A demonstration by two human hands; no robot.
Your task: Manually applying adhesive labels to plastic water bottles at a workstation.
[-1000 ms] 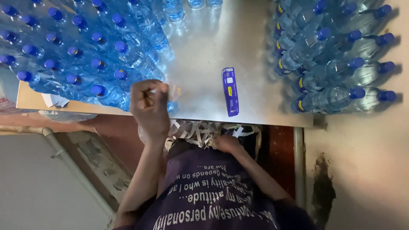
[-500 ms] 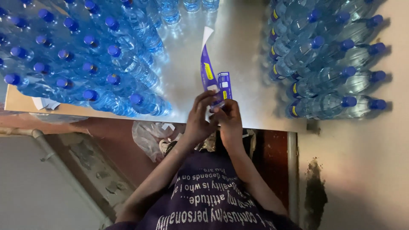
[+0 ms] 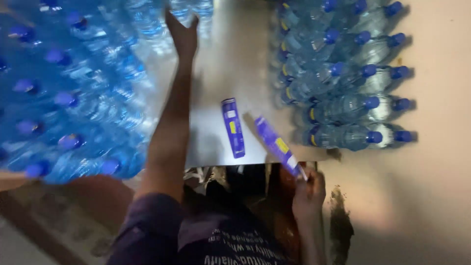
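My left hand (image 3: 182, 30) stretches far across the shiny metal table (image 3: 230, 59), fingers apart, close to the clear bottles at the back. My right hand (image 3: 308, 189) is below the table's near edge and pinches one end of a blue and yellow label strip (image 3: 276, 144) that slants up over the table. A second blue label (image 3: 232, 126) lies flat on the table, between my left forearm and the held strip.
A large block of blue-capped water bottles (image 3: 68, 93) fills the left side. Bottles lying on their sides (image 3: 343, 73) are stacked on the right by a pale wall (image 3: 436, 147). Shredded paper strips (image 3: 206, 174) sit under the table edge.
Both hands were together at the labels at the table edge. Now my left hand has reached far forward toward the back bottles, and my right hand has dropped to the right holding one strip.
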